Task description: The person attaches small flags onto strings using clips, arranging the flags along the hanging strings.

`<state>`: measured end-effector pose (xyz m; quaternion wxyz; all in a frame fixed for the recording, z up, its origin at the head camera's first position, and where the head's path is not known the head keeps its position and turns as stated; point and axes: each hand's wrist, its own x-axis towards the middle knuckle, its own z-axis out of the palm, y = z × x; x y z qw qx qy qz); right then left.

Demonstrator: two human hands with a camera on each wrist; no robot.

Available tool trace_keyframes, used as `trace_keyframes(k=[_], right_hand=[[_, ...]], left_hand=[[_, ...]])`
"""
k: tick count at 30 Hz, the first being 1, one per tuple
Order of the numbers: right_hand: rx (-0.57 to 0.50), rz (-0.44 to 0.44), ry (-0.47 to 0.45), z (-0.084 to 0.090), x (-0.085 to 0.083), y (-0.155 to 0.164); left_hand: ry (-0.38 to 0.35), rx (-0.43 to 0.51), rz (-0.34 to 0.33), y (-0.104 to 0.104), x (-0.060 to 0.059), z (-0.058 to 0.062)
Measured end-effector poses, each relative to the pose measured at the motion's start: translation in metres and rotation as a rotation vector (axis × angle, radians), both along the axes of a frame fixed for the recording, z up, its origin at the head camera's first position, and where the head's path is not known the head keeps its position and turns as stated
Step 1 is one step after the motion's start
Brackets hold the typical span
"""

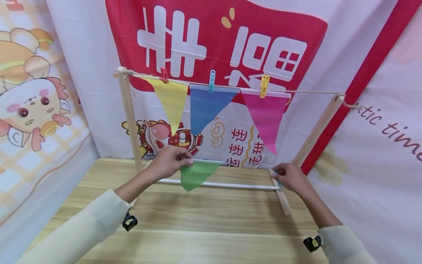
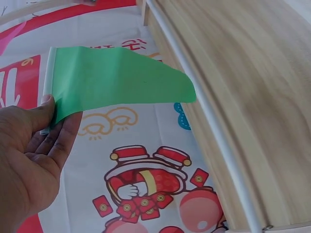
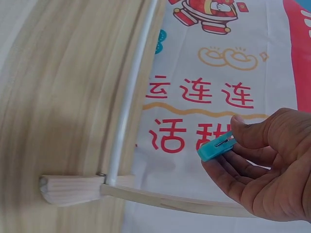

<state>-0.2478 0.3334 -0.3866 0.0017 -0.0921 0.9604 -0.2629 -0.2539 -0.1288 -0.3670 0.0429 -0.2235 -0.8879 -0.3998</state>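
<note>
My left hand [image 1: 169, 161] pinches a green pennant [image 2: 116, 77] by the corner of its white top edge, thumb on one side and fingers behind. The pennant hangs in front of the white rod low on the frame. My right hand [image 3: 265, 165] holds a light blue clothespin [image 3: 216, 146] between thumb and fingers, near the frame's right post. Above, a string [image 1: 310, 91] carries a yellow pennant [image 1: 173, 99], a blue pennant [image 1: 209, 106] and a pink pennant [image 1: 267, 117], clipped by a red clothespin [image 1: 164, 75], a blue clothespin [image 1: 211, 80] and a yellow clothespin [image 1: 264, 86].
The string runs between a left wooden post [image 1: 128, 113] and a right wooden post [image 1: 319, 128]. A white rod [image 1: 230, 186] joins them near the wood-grain tabletop [image 1: 197, 220]. Behind hangs a printed cloth backdrop [image 1: 108, 121], with more printed cloth at both sides.
</note>
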Motion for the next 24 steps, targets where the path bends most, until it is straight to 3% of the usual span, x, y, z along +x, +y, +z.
trace_keyframes(k=[5, 16, 24], right_hand=[[-0.014, 0.000, 0.008, 0.011, 0.000, -0.002], [-0.017, 0.000, 0.028, 0.021, -0.006, -0.001], [-0.016, 0.002, 0.018, 0.031, -0.008, -0.005]], left_hand=[[-0.023, 0.000, -0.013, 0.005, 0.000, 0.008], [-0.002, -0.012, -0.035, 0.015, -0.003, 0.025], [-0.041, 0.021, -0.047, 0.022, -0.005, 0.041]])
